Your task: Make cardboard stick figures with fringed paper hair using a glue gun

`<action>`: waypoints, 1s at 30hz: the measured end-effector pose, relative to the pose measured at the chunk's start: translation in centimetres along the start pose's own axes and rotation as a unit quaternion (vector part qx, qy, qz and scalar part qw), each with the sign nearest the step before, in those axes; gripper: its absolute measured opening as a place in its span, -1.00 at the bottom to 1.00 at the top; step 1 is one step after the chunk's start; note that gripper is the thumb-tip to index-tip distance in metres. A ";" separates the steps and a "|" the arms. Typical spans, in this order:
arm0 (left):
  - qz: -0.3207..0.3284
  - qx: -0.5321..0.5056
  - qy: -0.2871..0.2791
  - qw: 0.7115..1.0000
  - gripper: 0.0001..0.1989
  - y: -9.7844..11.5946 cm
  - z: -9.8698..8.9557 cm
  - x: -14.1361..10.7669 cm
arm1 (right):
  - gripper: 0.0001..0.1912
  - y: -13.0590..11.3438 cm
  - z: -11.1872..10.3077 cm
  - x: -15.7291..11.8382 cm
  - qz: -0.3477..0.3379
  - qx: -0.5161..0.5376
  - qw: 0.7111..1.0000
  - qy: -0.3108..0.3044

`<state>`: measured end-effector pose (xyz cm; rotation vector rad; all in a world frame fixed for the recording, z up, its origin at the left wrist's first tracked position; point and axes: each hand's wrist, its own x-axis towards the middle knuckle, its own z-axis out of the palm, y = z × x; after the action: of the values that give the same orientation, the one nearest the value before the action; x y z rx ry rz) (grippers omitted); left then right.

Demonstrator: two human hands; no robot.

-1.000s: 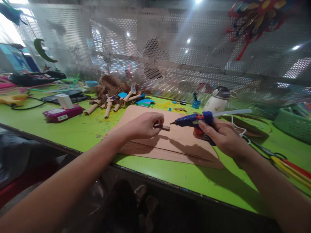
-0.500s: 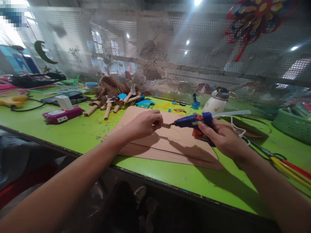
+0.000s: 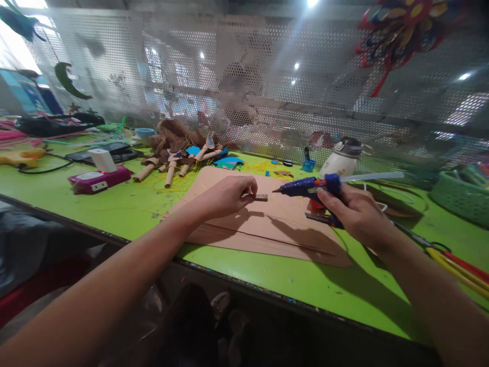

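Observation:
My left hand [image 3: 233, 196] is closed in a pinch on a small brown strip [image 3: 260, 198], possibly cardboard, whose free end points right. In my right hand [image 3: 359, 211] is a blue glue gun [image 3: 305, 187], gripped by its handle, with a clear glue stick [image 3: 376, 176] sticking out of the back. Its nozzle points left and is a short gap away from the strip. Both hands are above a sheet of brown cardboard [image 3: 305, 250] lying on the green table. My fingers hide the rest of the strip.
Several rolled-paper figures [image 3: 171, 163] lie in a heap behind the cardboard. A purple power strip [image 3: 100, 179] with a white plug is on the left. To the right are a white bottle [image 3: 340, 158], a green basket [image 3: 458, 196] and red-and-yellow-handled tools [image 3: 454, 265].
The glue gun has moved slightly right, so its nozzle is now apart from the strip's end. My left hand still holds the strip, now turned a little.

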<state>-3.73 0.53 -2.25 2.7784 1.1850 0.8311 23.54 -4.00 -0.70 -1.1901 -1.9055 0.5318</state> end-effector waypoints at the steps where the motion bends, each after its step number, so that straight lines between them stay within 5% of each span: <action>1: -0.007 0.003 0.000 1.000 -0.92 0.1 -0.1 0.0 | -0.64 0.2 -0.2 0.1 -0.006 -0.013 1.000 0.005; 7: -0.035 -0.006 -0.007 0.999 -0.89 0.5 -0.5 0.1 | -0.58 3.0 -1.7 1.4 -0.053 -0.178 0.980 0.077; 13: -0.057 -0.041 -0.053 0.996 -0.84 1.0 -1.1 0.2 | -0.54 5.8 -3.3 2.6 0.021 -0.309 0.937 0.163; 18: -0.044 -0.039 -0.068 0.996 -0.81 0.6 -1.3 0.2 | -0.54 8.3 -3.4 3.1 0.060 -0.321 0.935 0.139; 30: -0.084 -0.050 -0.127 0.987 -0.72 1.1 -1.2 -0.5 | -0.54 12.3 -0.9 6.1 -0.045 -0.388 0.917 0.077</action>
<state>-3.81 -0.80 -1.23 2.5636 1.2701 0.4904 29.55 7.05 -6.33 -1.5516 -2.0757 -0.4191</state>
